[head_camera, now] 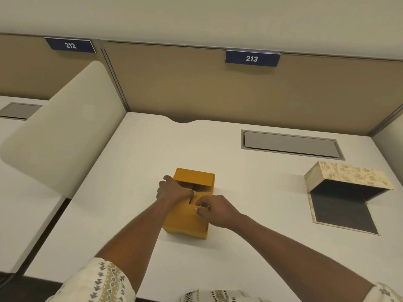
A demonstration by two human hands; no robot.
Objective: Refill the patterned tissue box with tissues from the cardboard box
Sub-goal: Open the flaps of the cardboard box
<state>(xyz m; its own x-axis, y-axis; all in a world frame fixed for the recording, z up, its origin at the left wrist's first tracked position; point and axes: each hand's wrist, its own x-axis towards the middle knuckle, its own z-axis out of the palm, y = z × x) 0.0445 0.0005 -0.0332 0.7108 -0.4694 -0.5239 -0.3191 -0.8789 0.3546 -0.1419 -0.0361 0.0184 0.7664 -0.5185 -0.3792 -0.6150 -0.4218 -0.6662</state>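
From the head camera, the cardboard box [187, 205] sits mid-table [139, 153] with both hands on its top flaps. The left hand [173, 190] has its grip curled over one flap edge; the right hand [214, 209] pinches another. Contents are hidden. The patterned tissue box [346, 192] lies well apart at right, lid open (dark interior, nothing visible inside).

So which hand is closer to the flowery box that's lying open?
The right hand. It's on the cardboard box, on the side facing the flowery box, which lies apart, off to its right. The left hand grips the cardboard box's far side, farther away.
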